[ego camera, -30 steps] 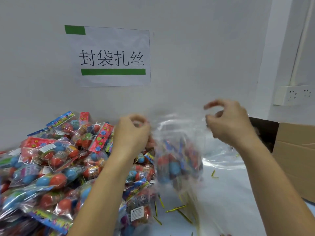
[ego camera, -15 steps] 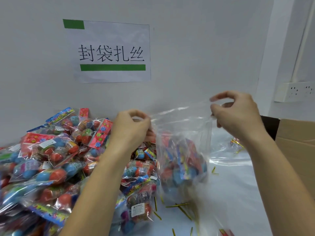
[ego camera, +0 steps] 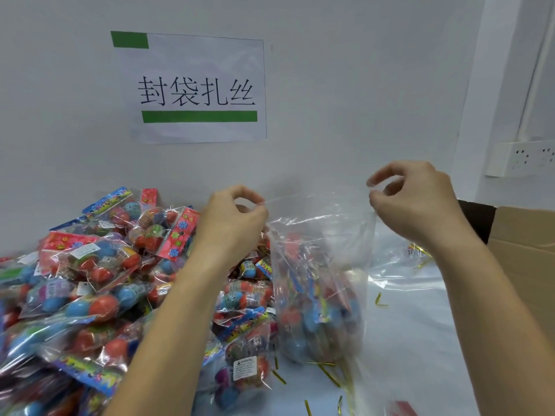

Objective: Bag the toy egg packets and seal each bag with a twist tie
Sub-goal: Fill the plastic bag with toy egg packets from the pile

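Fingers of L hand (ego camera: 232, 219) & R hand (ego camera: 416, 199) pinch clear bag (ego camera: 321, 265) rim, egg packets (ego camera: 318, 319) inside.

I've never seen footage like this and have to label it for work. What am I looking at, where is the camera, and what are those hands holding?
No machine here: these are a person's two bare hands, filmed by a camera worn on the head, looking forward and down. The left hand and right hand each pinch a top corner of a clear bag, holding its mouth up. Toy egg packets sit in its bottom. To the left, on the white table, lies a heap of loose packets. Gold twist ties are scattered near the bag; none is on it yet. On the right stands a cardboard box, and a paper sign hangs on the wall.
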Demonstrator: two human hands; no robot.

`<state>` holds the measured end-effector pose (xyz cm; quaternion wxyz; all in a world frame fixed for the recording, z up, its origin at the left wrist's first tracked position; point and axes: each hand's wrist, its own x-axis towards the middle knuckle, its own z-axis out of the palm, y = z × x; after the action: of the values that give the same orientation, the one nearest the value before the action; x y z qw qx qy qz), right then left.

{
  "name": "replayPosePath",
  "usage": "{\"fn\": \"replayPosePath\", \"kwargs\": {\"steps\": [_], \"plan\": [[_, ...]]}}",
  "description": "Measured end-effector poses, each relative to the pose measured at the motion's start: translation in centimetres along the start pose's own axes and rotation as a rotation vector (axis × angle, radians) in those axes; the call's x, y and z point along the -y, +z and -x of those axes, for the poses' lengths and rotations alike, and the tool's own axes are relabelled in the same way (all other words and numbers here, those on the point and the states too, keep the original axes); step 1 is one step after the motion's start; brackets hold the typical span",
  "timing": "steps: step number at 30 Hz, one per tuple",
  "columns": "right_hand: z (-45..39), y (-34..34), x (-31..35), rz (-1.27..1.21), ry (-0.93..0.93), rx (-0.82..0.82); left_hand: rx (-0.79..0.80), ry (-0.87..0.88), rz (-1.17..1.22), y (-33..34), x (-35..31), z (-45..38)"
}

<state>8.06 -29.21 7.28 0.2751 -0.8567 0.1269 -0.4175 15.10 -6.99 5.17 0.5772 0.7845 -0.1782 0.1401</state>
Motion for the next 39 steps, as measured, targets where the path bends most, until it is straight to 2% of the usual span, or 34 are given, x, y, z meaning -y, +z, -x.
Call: {"fn": "replayPosePath", "kwargs": {"steps": [2, 5, 8, 12, 15, 18, 22, 32, 39], "plan": [[0.2, -0.1, 0.8, 0.042, -0.109, -0.05, 0.037, 0.029, -0.06, 0.1, 0.0, 0.2], [1.0, 0.2, 2.6, -0.099, -0.298, -0.03, 0.089, 0.053, -0.096, 0.0, -0.4, 0.4], [1.9, 1.0, 4.0, -0.212, -0.334, 0.206, 0.163, 0.068, -0.105, -0.3, -0.9, 0.6], [2.5, 2.0, 4.0, 0.108, -0.235, 0.594, 0.219, 0.074, -0.124, -0.8, -1.4, 0.8], [2.9, 2.5, 3.8, 0.233, -0.14, 0.754, 0.22, 0.078, -0.122, -0.8, -1.6, 0.8], [3.1, 3.1, 4.0, 0.29, -0.132, 0.785, 0.239, 0.085, -0.127, -0.8, -1.7, 0.9], [3.7, 4.3, 4.7, 0.352, -0.135, 0.909, 0.289, 0.075, -0.166, -1.4, -1.6, 0.7], [5.0, 6.8, 4.9, 0.487, -0.19, 1.107, 0.413, 0.061, -0.35, -2.5, -1.1, 0.5], [4.8, 7.2, 4.9, 0.352, -0.254, 0.942, 0.344, 0.051, -0.33, -2.9, -0.9, 0.2]]}}
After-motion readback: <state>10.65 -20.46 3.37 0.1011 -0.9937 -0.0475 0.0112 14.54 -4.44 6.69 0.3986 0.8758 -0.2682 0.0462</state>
